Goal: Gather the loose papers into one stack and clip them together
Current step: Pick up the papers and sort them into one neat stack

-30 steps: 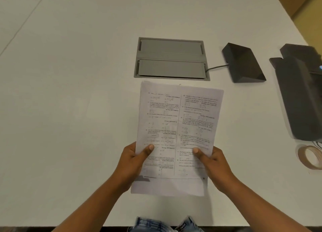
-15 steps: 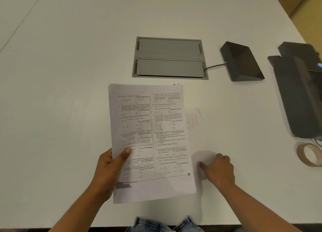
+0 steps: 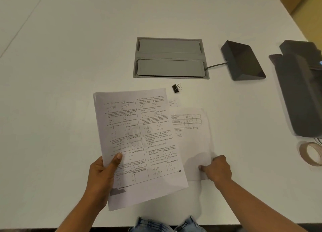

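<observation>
My left hand point(image 3: 102, 177) grips a printed sheet of maths questions point(image 3: 139, 144) by its lower left edge, held tilted above the white table point(image 3: 69, 74). A second sheet with a small table printed on it point(image 3: 193, 137) lies flat on the table to the right, partly under the held sheet. My right hand point(image 3: 217, 169) pinches the lower right part of that flat sheet. A black binder clip point(image 3: 176, 88) lies on the table just beyond the papers, touched by neither hand.
A grey cable hatch point(image 3: 170, 58) is set into the table beyond the clip. A black wedge-shaped device point(image 3: 243, 61) with a cable sits to its right. A large dark machine point(image 3: 301, 90) and a roll of tape point(image 3: 311, 153) are at the right edge.
My right hand let go of the held sheet and dropped onto the sheet lying on the table. My left hand carried the held sheet to the left, uncovering the second sheet and the binder clip.
</observation>
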The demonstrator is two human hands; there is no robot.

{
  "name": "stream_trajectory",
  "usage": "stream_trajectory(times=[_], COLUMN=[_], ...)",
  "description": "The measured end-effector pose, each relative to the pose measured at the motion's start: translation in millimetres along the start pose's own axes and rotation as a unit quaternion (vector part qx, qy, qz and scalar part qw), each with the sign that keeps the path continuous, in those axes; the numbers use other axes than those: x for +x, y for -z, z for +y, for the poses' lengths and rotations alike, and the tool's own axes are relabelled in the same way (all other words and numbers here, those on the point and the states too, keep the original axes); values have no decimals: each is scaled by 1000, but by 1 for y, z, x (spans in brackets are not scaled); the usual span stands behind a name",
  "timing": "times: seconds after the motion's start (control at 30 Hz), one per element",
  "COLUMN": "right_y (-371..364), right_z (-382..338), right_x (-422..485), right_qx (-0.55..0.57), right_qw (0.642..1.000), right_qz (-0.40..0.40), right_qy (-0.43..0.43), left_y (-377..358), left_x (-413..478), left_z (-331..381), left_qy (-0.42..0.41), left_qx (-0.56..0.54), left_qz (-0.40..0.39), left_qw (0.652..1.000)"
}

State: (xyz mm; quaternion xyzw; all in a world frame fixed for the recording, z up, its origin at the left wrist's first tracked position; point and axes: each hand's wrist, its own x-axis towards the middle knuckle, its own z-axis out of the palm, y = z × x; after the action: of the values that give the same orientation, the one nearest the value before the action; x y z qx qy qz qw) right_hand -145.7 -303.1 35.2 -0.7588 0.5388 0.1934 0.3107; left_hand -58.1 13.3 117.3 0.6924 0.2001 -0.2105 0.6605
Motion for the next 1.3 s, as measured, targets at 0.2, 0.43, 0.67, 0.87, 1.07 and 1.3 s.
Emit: stream_trajectory(times=[0.2, 0.43, 0.67, 0.87, 1.07, 1.3], right_y=[1, -1, 0, -1, -1, -8], right_z=[4, 0, 3, 4, 6, 12], right_x=[1, -5, -4, -10, -7, -11], right_qx=[-38, -65, -58, -53, -42, 18], right_qw=[999, 997, 997, 998, 999, 999], right_qz=[-13, 23, 15, 40, 18, 27], right_qy=[18, 22, 51, 18, 29, -2], left_y=[3, 5, 5, 10, 14, 14], left_x=[1, -1, -1, 3, 5, 4], left_z=[4, 9, 13, 10, 5, -3], left_qy=[-9, -12, -11, -15, -11, -7], left_qx=[5, 20, 24, 8, 0, 3], left_qz=[8, 31, 40, 39, 43, 43], left_qw=[1000, 999, 999, 999, 999, 999])
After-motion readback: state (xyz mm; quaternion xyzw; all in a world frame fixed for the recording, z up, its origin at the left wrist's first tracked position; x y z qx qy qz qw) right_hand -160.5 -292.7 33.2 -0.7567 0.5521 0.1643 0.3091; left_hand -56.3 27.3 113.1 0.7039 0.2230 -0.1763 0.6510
